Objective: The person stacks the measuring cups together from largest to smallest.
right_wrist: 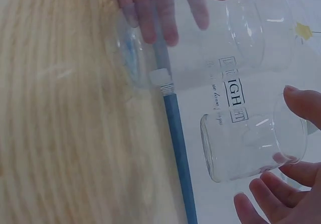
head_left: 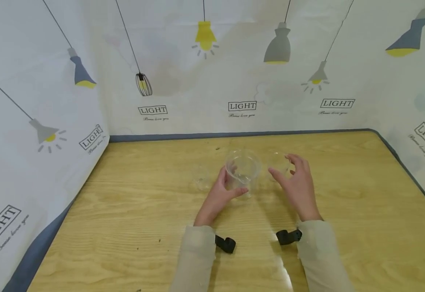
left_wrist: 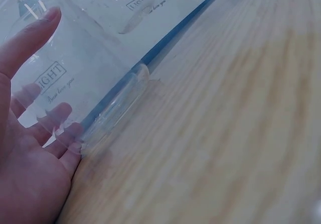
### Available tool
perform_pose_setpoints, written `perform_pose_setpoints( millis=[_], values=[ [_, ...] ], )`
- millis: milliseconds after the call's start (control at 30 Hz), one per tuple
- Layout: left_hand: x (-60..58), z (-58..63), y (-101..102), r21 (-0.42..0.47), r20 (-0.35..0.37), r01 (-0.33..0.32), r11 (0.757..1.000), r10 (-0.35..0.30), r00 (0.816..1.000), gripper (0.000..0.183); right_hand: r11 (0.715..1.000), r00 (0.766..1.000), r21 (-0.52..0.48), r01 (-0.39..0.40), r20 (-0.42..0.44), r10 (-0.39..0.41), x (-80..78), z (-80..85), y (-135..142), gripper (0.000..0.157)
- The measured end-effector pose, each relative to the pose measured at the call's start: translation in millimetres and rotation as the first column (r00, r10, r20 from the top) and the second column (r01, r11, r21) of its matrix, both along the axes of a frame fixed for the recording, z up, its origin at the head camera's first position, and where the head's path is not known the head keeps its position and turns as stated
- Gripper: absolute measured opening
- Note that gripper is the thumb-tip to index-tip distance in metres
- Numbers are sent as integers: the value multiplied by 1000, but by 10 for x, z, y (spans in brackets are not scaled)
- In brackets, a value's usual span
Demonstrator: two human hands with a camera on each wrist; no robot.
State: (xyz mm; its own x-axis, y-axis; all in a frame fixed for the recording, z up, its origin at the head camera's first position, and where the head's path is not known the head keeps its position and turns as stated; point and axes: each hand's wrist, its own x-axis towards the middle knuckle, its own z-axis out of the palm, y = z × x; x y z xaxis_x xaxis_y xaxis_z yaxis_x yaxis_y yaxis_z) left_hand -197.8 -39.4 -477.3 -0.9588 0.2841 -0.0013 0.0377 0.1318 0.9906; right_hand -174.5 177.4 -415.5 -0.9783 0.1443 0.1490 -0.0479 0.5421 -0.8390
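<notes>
In the head view my left hand (head_left: 221,194) holds a large clear container (head_left: 244,164) upright, thumb on the near side and fingers round its left side. The left wrist view shows the container's base edge (left_wrist: 118,108) at the tabletop. To its right, my right hand (head_left: 300,186) holds a small clear glass (head_left: 278,156) between thumb and fingers. In the right wrist view that glass (right_wrist: 241,146) is raised off the table, its lower end apart from the wood. Transparency blurs the outlines of both pieces.
Another faint clear piece, like a glass (head_left: 201,178), stands on the wooden table (head_left: 135,215) left of my left hand. A pale sheet printed with lamps (head_left: 197,81) hangs behind and beside the table. Black straps (head_left: 226,244) circle both wrists.
</notes>
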Motion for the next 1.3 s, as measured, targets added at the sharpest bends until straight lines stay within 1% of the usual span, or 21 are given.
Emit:
perform_pose_setpoints(
  millis=[233,400,500,733,833,933,1100,1300],
  values=[
    [18,3,-3,9,-10,0,1000,0,1000,85,1000,1000,-20,9,-22,-9,30,117,-28,75],
    [21,-5,-2,12,-6,6,1000,-6,1000,86,999,1000,-45,21,-13,-22,47,159,-45,76],
    [20,-10,-1,15,-4,7,1000,-7,1000,87,998,1000,-62,23,-5,-23,57,161,-53,77],
    [31,-11,-11,2,18,16,1000,-16,1000,89,998,1000,-58,30,7,-30,84,139,-12,77],
    [32,-8,-26,1,20,17,1000,-17,1000,90,997,999,-75,34,0,-34,83,149,15,76],
    [44,-3,-47,-4,30,19,1000,-19,999,92,995,1000,-94,29,11,-28,84,154,19,76],
    [43,-7,-43,-18,32,46,999,-45,998,94,996,999,-85,37,14,-36,89,164,11,77],
    [50,2,-35,14,33,71,997,-71,997,93,995,999,-90,41,-13,-42,98,206,0,75]
  ],
)
